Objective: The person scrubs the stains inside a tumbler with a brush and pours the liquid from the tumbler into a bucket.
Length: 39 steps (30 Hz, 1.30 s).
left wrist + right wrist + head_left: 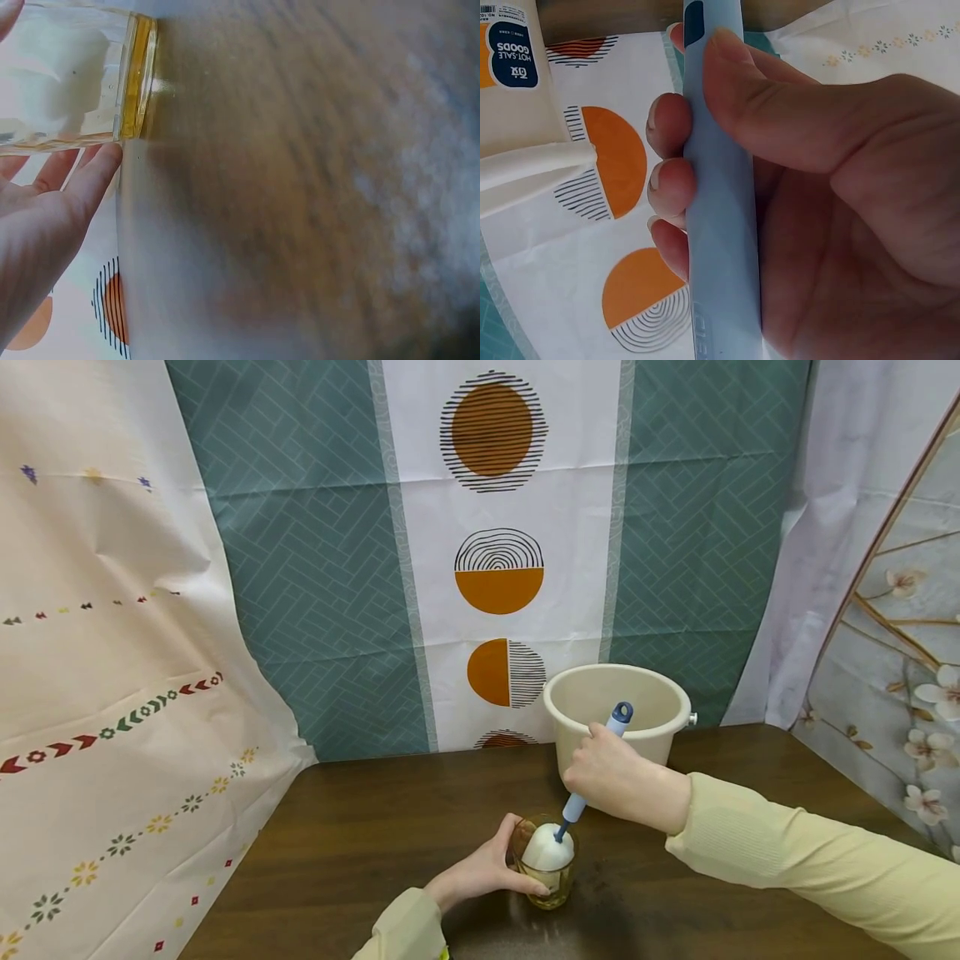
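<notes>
In the head view, my left hand (491, 865) holds an amber-tinted glass (553, 897) on the table, with the thumb on its near side. The left wrist view shows the fingers along the side of the glass (136, 82). My right hand (611, 774) grips the blue handle of a sponge cup brush (574, 807). Its white sponge head (545, 850) sits inside the glass, and the handle slants up to the right. In the right wrist view, fingers and thumb wrap round the brush handle (721, 187). Part of the handle is hidden behind the right hand in the head view.
A cream bucket (558, 727) stands at the back of the brown table (390, 827), just behind my right hand. Dark marks (600, 881), perhaps wet, lie right of the glass. Patterned cloths (300, 568) hang behind and at both sides.
</notes>
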Each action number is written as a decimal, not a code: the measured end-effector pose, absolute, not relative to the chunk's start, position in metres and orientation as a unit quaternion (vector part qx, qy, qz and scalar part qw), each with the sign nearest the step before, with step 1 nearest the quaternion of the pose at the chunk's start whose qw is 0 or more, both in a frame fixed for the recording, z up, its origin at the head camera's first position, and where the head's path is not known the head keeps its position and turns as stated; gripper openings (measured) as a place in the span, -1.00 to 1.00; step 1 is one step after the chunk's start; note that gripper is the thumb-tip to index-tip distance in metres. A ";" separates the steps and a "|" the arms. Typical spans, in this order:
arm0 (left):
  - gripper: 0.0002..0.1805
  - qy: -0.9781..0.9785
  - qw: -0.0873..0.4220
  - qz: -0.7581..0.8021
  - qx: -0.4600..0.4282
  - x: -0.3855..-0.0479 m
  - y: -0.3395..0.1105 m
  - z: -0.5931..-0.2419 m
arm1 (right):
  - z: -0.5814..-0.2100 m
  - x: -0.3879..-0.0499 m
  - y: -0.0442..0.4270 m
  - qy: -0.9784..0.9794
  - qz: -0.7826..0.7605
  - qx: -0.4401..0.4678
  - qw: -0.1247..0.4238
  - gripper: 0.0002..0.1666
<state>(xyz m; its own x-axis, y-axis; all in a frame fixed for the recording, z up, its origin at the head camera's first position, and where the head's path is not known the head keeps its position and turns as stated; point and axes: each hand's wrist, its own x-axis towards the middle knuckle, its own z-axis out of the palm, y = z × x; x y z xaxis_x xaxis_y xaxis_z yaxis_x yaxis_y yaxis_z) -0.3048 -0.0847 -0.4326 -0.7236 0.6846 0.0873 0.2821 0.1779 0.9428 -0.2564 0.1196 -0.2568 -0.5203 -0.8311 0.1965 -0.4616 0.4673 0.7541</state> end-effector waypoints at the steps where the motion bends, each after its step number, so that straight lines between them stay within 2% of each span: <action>1: -0.27 0.745 0.182 0.554 0.324 -0.305 -0.085 -0.433 | -0.257 -0.256 0.119 -0.808 -0.329 0.399 0.281 -0.79; 19: -0.19 0.743 0.186 0.553 0.329 -0.304 -0.086 -0.435 | -0.265 -0.255 0.114 -0.814 -0.347 0.389 0.257 -0.79; 28: -0.21 0.738 0.188 0.559 0.329 -0.305 -0.085 -0.436 | -0.265 -0.254 0.111 -0.813 -0.356 0.387 0.250 -0.79; 39: -0.23 0.735 0.190 0.563 0.326 -0.304 -0.085 -0.432 | -0.265 -0.255 0.112 -0.807 -0.352 0.395 0.262 -0.79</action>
<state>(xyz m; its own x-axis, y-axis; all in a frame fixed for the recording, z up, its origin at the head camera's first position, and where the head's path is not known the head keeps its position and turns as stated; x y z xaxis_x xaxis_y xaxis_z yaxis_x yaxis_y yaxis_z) -0.3038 -0.0846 -0.4323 -0.7152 0.6934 0.0880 0.2657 0.1533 0.9518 -0.2546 0.1118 -0.2653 -0.5501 -0.8224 0.1452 -0.4528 0.4398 0.7755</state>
